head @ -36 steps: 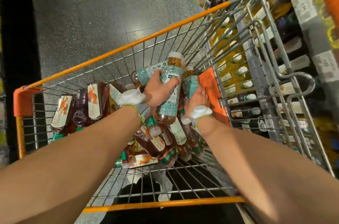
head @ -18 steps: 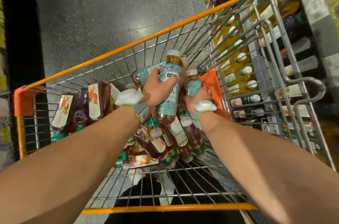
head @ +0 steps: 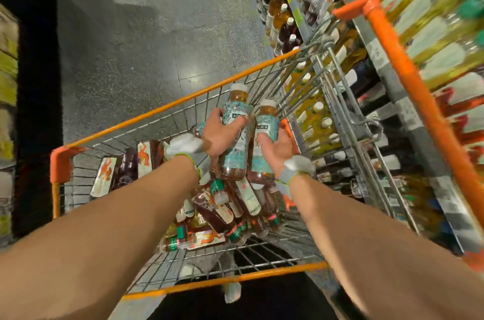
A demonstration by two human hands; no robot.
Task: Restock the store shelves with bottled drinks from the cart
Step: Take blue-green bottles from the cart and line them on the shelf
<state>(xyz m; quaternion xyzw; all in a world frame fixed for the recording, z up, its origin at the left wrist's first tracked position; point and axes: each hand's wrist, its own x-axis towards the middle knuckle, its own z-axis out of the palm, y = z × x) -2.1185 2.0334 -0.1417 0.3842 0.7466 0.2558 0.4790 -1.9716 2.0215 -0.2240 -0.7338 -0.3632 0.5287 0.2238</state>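
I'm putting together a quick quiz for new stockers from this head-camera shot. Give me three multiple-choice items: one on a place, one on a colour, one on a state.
1. On which side of the cart do the store shelves stand?
A. left
B. right
C. behind the person

2. The caps on the left bottle and the right bottle are:
A. white
B. red
C. black

3. The right hand:
A. hangs empty
B. grips the right bottle
C. pushes the cart handle

Answers:
1 B: the rows of stocked drinks run along the cart's right flank.
2 A: both caps showing above the hands are white.
3 B: its fingers curl round the teal label, just as the left hand holds the left bottle.
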